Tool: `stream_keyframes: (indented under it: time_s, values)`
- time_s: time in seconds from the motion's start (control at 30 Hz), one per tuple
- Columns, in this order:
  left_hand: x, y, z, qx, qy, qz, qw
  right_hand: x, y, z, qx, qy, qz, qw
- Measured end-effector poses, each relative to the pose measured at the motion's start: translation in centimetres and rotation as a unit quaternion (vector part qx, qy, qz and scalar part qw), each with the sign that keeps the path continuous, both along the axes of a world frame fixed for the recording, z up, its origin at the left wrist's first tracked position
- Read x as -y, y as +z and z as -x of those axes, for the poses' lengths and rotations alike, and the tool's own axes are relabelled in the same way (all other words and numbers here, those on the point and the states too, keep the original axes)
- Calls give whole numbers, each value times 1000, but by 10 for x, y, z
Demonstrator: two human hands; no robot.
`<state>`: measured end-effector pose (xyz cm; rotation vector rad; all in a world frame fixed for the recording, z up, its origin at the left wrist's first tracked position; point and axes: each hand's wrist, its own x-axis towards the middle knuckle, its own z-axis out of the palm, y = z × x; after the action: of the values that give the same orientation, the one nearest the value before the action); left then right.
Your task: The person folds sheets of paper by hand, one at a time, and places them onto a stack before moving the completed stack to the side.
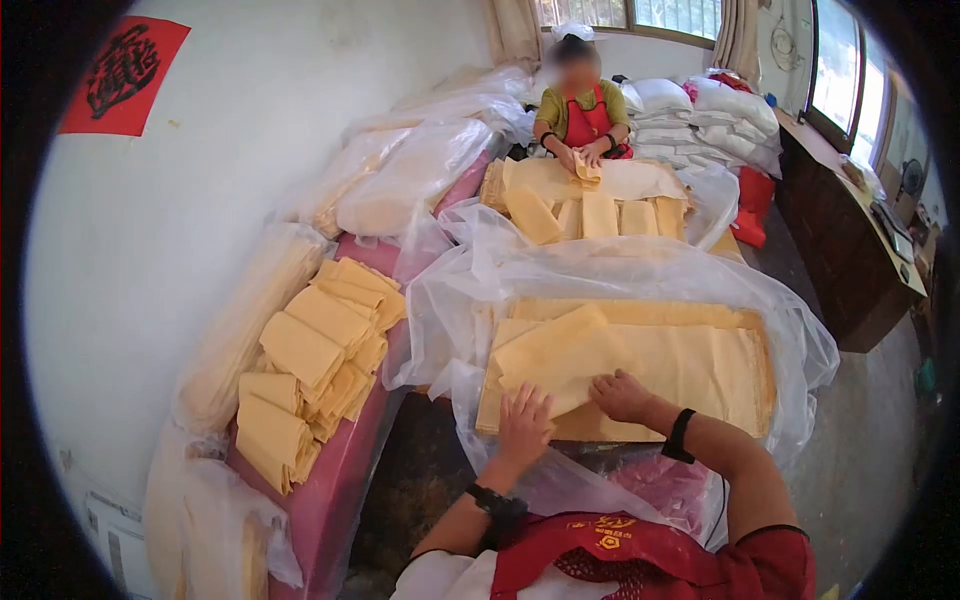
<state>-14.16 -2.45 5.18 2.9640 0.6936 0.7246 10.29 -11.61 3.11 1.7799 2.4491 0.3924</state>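
Observation:
A stack of thin yellow sheets (690, 365) lies in front of me on clear plastic wrap (600, 270). The top sheet (555, 350) is folded over toward the left. My left hand (524, 425) lies flat on the near left edge of the stack, fingers spread. My right hand (622, 396) presses palm down on the folded sheet's near edge, just right of the left hand. Both wrists wear dark bands. Neither hand grips anything.
Folded yellow bundles (315, 370) are piled on a pink surface (335, 490) at the left. Plastic-wrapped stacks (410, 175) line the white wall. Across the table a person in a red apron (583, 115) folds sheets. White sacks (715, 120) are heaped behind; a dark cabinet (850, 250) stands right.

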Motion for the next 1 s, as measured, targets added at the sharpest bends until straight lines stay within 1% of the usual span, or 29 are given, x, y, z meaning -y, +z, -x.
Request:
stream_keyframes:
  time_s: [0.03, 0.07, 0.1, 0.13, 0.17, 0.2, 0.23, 0.27, 0.3, 0.33, 0.37, 0.4, 0.43, 0.47, 0.5, 0.53, 0.57, 0.6, 0.63, 0.67, 0.7, 0.73, 0.8, 0.87, 0.9, 0.93, 0.97, 1.0]
  values:
    - [-12, -16, 2, 0, -2, -1, 1000, 2, 9, 5, -26, -16, 75, 997]
    - [-26, -39, 5, -26, -32, 28, 999, 8, 12, 9, -29, -23, 74, 997]
    - [-35, -52, 8, -54, -62, 59, 995, 16, 12, 14, -72, 9, 71, 995]
    - [-41, -52, 11, -59, -70, 62, 994, 25, 11, 18, -116, 42, 68, 990]
    - [-49, -51, 12, -67, -157, 108, 979, 35, 13, 17, -202, 57, 59, 976]
    - [-55, -47, 12, -73, -239, 154, 956, 43, 6, 11, -208, 51, 61, 975]
    - [-59, -39, 11, -77, -243, 157, 954, 49, -1, 0, -244, 19, 83, 966]
    - [-64, -30, 9, -93, -241, 300, 918, 53, -6, -12, -279, -12, 103, 955]
    - [-68, -23, 4, -107, -234, 434, 863, 54, 5, -24, -309, -82, 166, 933]
    - [-73, -20, -4, -110, -236, 434, 862, 59, -6, -46, -382, -112, 146, 906]
    - [-77, -21, -12, -103, -121, 513, 843, 63, -16, -64, -452, -141, 126, 872]
    - [-81, -25, -20, -94, -3, 581, 808, 61, -14, -70, -454, -144, 125, 871]
    - [-85, -34, -30, -97, -6, 581, 808, 58, -11, -75, -500, -227, 99, 829]
    - [-88, -45, -41, -81, 22, 489, 868, 57, -9, -77, -542, -307, 73, 779]
    - [-88, -51, -50, -63, 49, 391, 917, 55, -19, -78, -543, -308, 71, 778]
    - [-81, -49, -55, -64, 48, 389, 918, 49, -33, -77, -549, -331, 15, 767]
    - [-71, -48, -58, -24, 107, 298, 948, 43, -45, -80, -552, -352, -41, 755]
    - [-64, -41, -64, 18, 165, 201, 965, 38, -42, -80, -554, -350, -46, 754]
    - [-54, -28, -69, 16, 165, 197, 966, 35, -37, -75, -492, -361, -68, 790]
    - [-41, -17, -73, 37, 64, 94, 993, 34, -36, -69, -427, -371, -86, 820]
    - [-30, -15, -77, 58, -39, -8, 998, 34, -38, -65, -432, -372, -84, 817]
    - [-21, -24, -84, 55, -38, -7, 998, 33, -38, -65, -412, -389, -66, 821]
    - [-5, -44, -98, -57, -116, 13, 992, 29, -28, -63, -389, -399, -52, 829]
    - [0, -50, -103, -54, -93, -9, 994, 30, -10, -48, -310, -434, -57, 844]
    - [0, -53, -105, -53, -74, -25, 996, 30, -10, -41, -309, -432, -57, 845]
    - [-1, -57, -106, -52, -69, -22, 996, 31, -12, -32, -216, -365, -122, 897]
    - [-2, -62, -105, -44, -72, -24, 996, 34, -17, -21, -122, -288, -183, 932]
    - [-4, -65, -104, -36, -73, -28, 996, 37, -24, -10, -124, -279, -177, 936]
